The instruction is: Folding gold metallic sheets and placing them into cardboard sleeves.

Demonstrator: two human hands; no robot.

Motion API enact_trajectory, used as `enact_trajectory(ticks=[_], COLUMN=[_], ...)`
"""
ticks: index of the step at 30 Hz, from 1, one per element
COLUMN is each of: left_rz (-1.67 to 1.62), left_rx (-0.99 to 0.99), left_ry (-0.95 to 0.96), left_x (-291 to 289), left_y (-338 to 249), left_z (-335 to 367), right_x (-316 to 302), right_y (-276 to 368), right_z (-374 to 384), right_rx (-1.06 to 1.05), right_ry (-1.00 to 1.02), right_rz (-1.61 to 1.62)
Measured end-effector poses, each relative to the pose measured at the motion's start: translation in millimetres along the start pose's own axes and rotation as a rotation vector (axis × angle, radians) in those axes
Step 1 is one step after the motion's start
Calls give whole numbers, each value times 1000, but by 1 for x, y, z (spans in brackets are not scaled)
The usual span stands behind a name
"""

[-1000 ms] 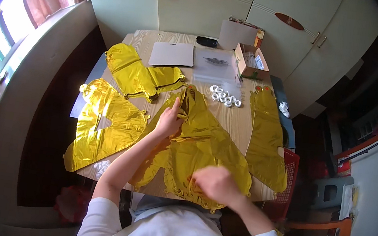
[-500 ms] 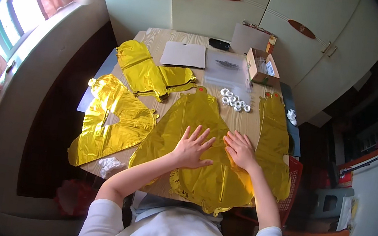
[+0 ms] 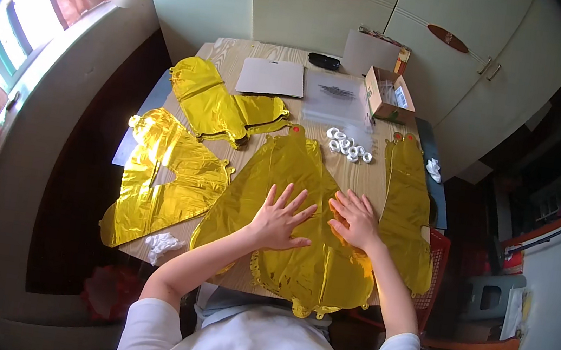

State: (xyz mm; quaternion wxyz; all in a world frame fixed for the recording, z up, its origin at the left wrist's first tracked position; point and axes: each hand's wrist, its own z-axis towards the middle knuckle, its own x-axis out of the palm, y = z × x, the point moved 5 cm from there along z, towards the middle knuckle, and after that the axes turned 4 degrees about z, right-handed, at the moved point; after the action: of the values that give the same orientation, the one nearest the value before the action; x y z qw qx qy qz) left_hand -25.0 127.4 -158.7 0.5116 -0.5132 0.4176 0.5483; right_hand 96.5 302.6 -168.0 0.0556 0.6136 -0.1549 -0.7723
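Observation:
A large gold foil balloon [image 3: 295, 170], uninflated, lies flat in front of me and hangs a little over the table's near edge. My left hand [image 3: 279, 223] rests on its middle, palm down, fingers spread. On its right edge lies my right hand [image 3: 356, 220], also flat with fingers stretched out; the foil beside it looks creased and glows orange. To the left is a second gold foil balloon [image 3: 178, 200], roughly triangular with a small opening. Another, folded, gold balloon [image 3: 209, 98] lies behind it. A long gold foil piece [image 3: 404, 205] lies along the right side.
Several white ribbon rolls [image 3: 348, 146] sit behind the large balloon. Farther back are clear plastic bags [image 3: 333, 100], a grey-white board [image 3: 271, 78], a black tray [image 3: 324, 61] and an open box [image 3: 390, 96]. Crumpled white tissue [image 3: 162, 247] lies at the near left, a red basket [image 3: 433, 273] at right.
Both hands stay spread on the large balloon, shifting only slightly. The foil's lower right edge has drawn in a little toward the left. The whole view has moved very slightly.

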Motion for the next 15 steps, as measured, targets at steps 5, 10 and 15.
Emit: enact_trajectory(ticks=[5,10,15], left_rz=[-14,-4,5], left_rx=[14,8,30], left_ry=[-22,26,-15], left_x=[-1,0,-1], left_y=[2,5,5], left_z=[-2,-4,-5], right_x=[-2,-3,-2], right_y=[3,8,7], right_z=[0,-1,-1], right_rx=[4,1,3], right_ry=[9,13,-1], right_rz=[-8,-35,-29])
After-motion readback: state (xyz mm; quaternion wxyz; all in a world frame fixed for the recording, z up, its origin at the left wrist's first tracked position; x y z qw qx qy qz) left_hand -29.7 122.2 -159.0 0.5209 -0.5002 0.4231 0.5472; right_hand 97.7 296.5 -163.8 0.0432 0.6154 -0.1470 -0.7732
